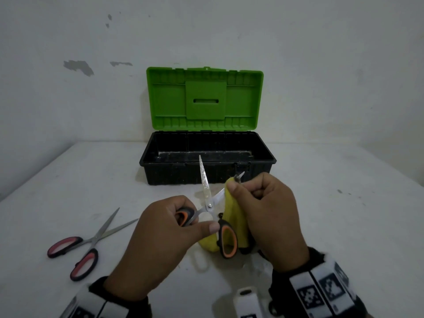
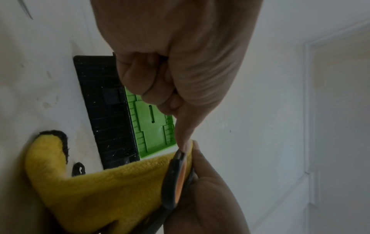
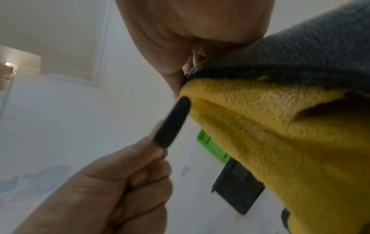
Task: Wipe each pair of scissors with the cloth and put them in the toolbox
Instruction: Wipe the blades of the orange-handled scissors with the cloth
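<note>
Your left hand [image 1: 158, 235] grips a handle of the orange scissors [image 1: 210, 206], blades spread, above the table [image 1: 332, 203]. Right hand [image 1: 266, 210] pinches the yellow cloth [image 1: 234, 216] round one blade: draw tipward w/ firm pressure, fingers off the edge. Toolbox [image 1: 207, 167] open behind; red scissors [image 1: 87, 244] wait left. No legible writing.

My cloth [image 1: 234, 216] is yellow with dark edging; these scissors [image 1: 207, 203] have black-and-orange handles, the other pair [image 1: 85, 244] black-and-red; the toolbox [image 1: 207, 166] is black, its lid [image 1: 204, 98] green.

Dim, even light with soft shadows; wrist views blurred close up, edges warped.
</note>
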Available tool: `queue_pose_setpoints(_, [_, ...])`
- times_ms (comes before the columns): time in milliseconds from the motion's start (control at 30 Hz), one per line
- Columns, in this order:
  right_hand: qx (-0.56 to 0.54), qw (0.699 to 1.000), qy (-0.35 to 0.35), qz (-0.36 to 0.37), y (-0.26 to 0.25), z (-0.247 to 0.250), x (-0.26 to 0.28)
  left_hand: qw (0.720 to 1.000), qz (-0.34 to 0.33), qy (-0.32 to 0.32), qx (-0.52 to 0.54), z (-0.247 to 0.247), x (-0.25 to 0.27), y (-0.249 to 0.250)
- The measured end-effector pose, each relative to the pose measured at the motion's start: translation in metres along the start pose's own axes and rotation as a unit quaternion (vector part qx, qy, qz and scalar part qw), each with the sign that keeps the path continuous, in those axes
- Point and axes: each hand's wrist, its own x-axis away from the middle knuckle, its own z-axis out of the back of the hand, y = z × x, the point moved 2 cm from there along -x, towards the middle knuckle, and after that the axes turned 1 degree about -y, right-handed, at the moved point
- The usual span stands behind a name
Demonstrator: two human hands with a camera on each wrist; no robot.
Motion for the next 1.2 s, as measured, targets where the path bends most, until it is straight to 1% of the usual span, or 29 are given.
queue_pose_setpoints(67, [-0.016, 1.000, 0.026, -0.007, 0.003, 0.003, -0.006, 1.000, -0.007, -0.001, 0.001, -0.002, 0.000, 0.000])
queue_pose_setpoints(100, [-0.016, 1.000, 0.016, -0.007, 0.002, 0.002, -0.005, 1.000, -0.010, 0.001, 0.002, -0.001, -0.001, 0.000])
queue_pose_setpoints(200, [-0.006, 0.999, -0.045, -0.006, -0.005, -0.005, 0.005, 1.000, -0.014, 0.002, 0.004, 0.003, -0.002, -0.002])
queue_pose_setpoints(233, [-0.008, 0.999, -0.044, -0.008, -0.005, -0.004, 0.004, 1.000, -0.018, 0.001, 0.007, 0.004, -0.002, -0.002])
queue_pose_setpoints(333, [-0.032, 0.999, 0.017, -0.017, 0.000, 0.002, -0.006, 0.999, -0.029, -0.001, 0.014, 0.003, -0.002, -0.001])
queue_pose_setpoints(367, [-0.037, 0.999, 0.026, -0.019, 0.000, 0.003, -0.007, 0.999, -0.031, 0.000, 0.016, 0.002, -0.001, 0.000])
queue_pose_setpoints(400, [-0.034, 0.999, 0.020, -0.017, -0.001, 0.002, -0.006, 0.999, -0.032, 0.002, 0.019, 0.002, -0.001, 0.000])
queue_pose_setpoints(500, [-0.010, 0.999, -0.031, -0.012, -0.007, -0.005, 0.003, 0.999, -0.035, 0.004, 0.016, 0.005, -0.001, -0.002])
queue_pose_setpoints(533, [-0.008, 0.999, -0.029, -0.013, -0.008, -0.004, 0.003, 0.999, -0.034, 0.004, 0.015, 0.005, -0.001, -0.001])
queue_pose_setpoints(633, [-0.036, 0.999, 0.031, -0.024, -0.002, 0.003, -0.009, 0.999, -0.039, 0.002, 0.015, 0.003, 0.002, 0.002])
queue_pose_setpoints(667, [-0.042, 0.998, 0.042, -0.025, -0.002, 0.004, -0.011, 0.999, -0.039, 0.002, 0.014, 0.002, 0.003, 0.002])
queue_pose_setpoints(700, [-0.040, 0.998, 0.042, -0.021, -0.003, 0.003, -0.010, 0.999, -0.039, 0.003, 0.016, 0.002, 0.003, 0.003])
queue_pose_setpoints(833, [-0.017, 1.000, -0.007, -0.005, -0.008, -0.002, 0.002, 0.999, -0.025, 0.002, 0.023, 0.006, 0.002, 0.001])
queue_pose_setpoints(967, [-0.040, 0.998, 0.038, -0.024, -0.001, 0.007, -0.017, 1.000, -0.027, 0.002, 0.006, 0.004, 0.003, 0.002])
queue_pose_setpoints(1067, [-0.059, 0.996, 0.061, -0.032, 0.000, 0.011, -0.025, 1.000, -0.010, 0.005, 0.010, 0.002, 0.004, 0.001])
queue_pose_setpoints(1133, [-0.060, 0.996, 0.061, -0.021, -0.002, 0.015, -0.023, 1.000, 0.003, 0.010, 0.006, 0.003, 0.002, -0.002])
queue_pose_setpoints(1200, [-0.040, 0.998, 0.037, -0.003, -0.006, 0.015, -0.017, 1.000, 0.008, 0.024, -0.016, 0.004, 0.001, -0.005])
